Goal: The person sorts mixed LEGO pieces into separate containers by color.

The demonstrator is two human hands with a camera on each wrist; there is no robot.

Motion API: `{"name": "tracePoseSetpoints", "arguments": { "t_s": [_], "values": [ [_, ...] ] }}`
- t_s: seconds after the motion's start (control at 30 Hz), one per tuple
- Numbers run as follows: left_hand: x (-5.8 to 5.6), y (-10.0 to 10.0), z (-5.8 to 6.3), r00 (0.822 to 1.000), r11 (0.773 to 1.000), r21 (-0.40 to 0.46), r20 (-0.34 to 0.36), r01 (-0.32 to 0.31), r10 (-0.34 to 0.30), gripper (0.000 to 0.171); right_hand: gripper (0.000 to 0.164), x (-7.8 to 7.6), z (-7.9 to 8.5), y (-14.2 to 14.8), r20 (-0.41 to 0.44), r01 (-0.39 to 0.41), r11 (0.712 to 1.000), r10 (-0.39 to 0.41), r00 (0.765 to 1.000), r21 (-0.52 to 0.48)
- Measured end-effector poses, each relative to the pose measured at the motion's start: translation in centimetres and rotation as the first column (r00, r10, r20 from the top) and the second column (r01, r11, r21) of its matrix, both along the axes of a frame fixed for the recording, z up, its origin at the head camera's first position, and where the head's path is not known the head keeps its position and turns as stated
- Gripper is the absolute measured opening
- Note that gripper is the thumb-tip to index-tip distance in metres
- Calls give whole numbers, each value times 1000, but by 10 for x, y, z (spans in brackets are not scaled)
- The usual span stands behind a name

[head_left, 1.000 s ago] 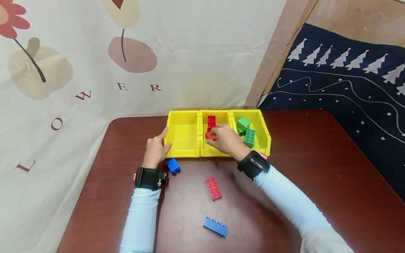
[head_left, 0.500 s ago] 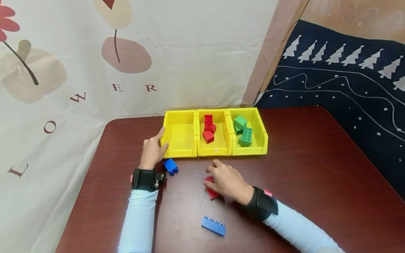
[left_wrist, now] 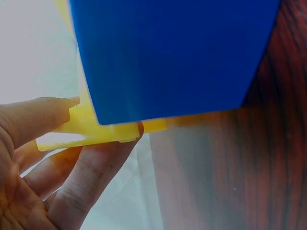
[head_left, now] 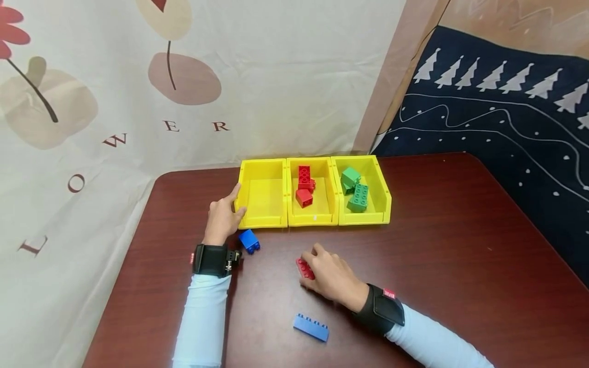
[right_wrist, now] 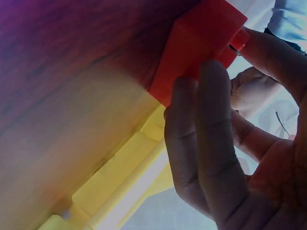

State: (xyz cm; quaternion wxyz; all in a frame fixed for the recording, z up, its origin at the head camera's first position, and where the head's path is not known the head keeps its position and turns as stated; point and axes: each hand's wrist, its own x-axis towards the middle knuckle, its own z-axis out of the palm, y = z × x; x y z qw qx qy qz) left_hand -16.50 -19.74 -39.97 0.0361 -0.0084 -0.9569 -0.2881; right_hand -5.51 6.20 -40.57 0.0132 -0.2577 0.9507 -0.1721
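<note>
My left hand (head_left: 221,220) grips the left edge of the left yellow bin (head_left: 263,224). In the left wrist view its thumb and fingers lie on opposite sides of the yellow rim (left_wrist: 91,127). A blue brick (head_left: 249,240) sits just beside this hand and fills much of the left wrist view. My right hand (head_left: 333,276) holds a red brick (head_left: 303,268) at the middle of the table, partly covered by the hand. In the right wrist view the thumb is at one end of this brick (right_wrist: 192,48) and fingers are along its side.
The middle bin (head_left: 325,204) contains red bricks (head_left: 304,198), and the right bin (head_left: 379,202) contains green bricks (head_left: 358,198). A long blue brick (head_left: 311,327) lies nearer on the brown table (head_left: 460,245). Behind the bins hangs a white printed cloth (head_left: 285,92).
My right hand has moved back from the middle bin to the red brick on the table and closed on it. A red brick stays behind in that bin. The left hand keeps its place.
</note>
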Motion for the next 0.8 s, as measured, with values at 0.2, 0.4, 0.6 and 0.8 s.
{"name": "tracePoseSetpoints", "arguments": {
  "t_s": [0.2,0.4,0.6,0.8],
  "values": [
    [0,1,1,1000,1000,10,3,-9,9,68,42,0,0,0,-24,-14,1000,14,1000,-6],
    [1,1,3,1000,1000,13,13,-11,10,67,38,0,1,-1,-37,-14,1000,14,999,2],
    [1,1,4,1000,1000,16,11,-18,18,67,38,-2,2,-2,-45,-16,1000,16,999,1],
    [1,0,4,999,1000,24,31,-17,17,67,39,-23,31,7,-75,-20,998,15,997,-66]
  ]
}}
